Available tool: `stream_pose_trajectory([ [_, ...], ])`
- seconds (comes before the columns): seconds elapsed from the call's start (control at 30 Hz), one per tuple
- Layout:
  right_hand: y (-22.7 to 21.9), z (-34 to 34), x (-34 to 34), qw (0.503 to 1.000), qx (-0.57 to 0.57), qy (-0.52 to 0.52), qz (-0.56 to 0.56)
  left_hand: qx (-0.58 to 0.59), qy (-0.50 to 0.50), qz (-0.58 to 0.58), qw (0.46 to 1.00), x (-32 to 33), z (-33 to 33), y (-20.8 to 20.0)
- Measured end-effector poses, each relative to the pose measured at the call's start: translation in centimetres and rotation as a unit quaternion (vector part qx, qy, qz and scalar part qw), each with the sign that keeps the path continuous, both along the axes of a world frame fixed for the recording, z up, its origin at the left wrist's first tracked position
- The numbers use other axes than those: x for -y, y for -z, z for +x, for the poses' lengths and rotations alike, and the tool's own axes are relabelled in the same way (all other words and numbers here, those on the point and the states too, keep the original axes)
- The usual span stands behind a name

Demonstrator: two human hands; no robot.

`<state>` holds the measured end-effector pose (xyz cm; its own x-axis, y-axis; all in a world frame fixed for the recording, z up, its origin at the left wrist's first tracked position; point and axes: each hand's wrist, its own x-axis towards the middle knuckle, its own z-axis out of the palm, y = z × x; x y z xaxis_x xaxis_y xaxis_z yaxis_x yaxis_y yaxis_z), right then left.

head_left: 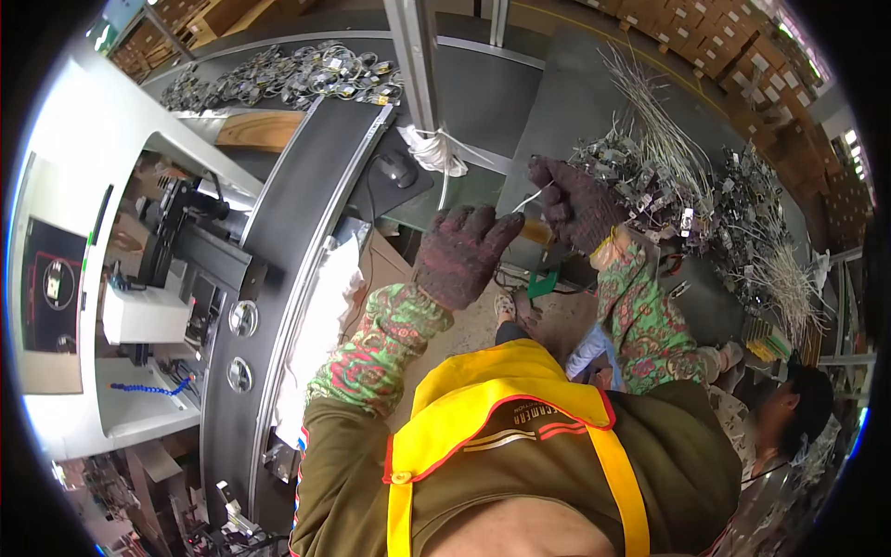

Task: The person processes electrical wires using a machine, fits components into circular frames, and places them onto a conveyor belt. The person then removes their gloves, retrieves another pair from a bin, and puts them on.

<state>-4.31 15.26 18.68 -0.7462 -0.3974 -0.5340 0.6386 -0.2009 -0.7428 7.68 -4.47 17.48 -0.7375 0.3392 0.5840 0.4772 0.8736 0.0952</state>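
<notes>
Dark knitted work gloves cover both hands. My left hand is closed, palm down, its thumb and fingertips at one end of a thin white cable. The cable's other end runs into my right hand, whose fingers are curled round it. What else the right hand may hold is hidden. Right beside that hand lies a tangled heap of small metal-ended cable parts. Behind the heap, a bundle of pale straight cables is spread on the dark table.
To the left a black conveyor belt carries two shiny round pieces. A white machine stands beyond it. A computer mouse and a metal post are ahead. Coiled cables cover the far belt. Another person is at the right.
</notes>
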Motion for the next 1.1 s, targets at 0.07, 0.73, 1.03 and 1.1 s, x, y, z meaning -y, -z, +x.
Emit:
stream_pose_trajectory([
  [0.07, -0.8, 2.6, 1.7, 0.99, -0.127, 0.049, -0.016, 0.113, 0.028, 0.3, 0.947, -0.5, 2.8, 1.9],
  [0.73, 8.7, 13.7, 1.4, 0.911, -0.327, 0.015, 0.25, 0.708, -0.129, 0.123, 0.684, 8.4, 25.7, 29.9],
  [1.03, 7.9, 10.6, 1.3, 0.973, -0.18, -0.031, 0.14, 0.59, -0.071, 0.541, 0.595, 8.6, 29.4, 23.3],
  [1.1, 7.3, 11.0, 1.5, 0.988, -0.117, -0.017, 0.1, 0.588, -0.059, 0.554, 0.587, 9.5, 31.2, 26.9],
])
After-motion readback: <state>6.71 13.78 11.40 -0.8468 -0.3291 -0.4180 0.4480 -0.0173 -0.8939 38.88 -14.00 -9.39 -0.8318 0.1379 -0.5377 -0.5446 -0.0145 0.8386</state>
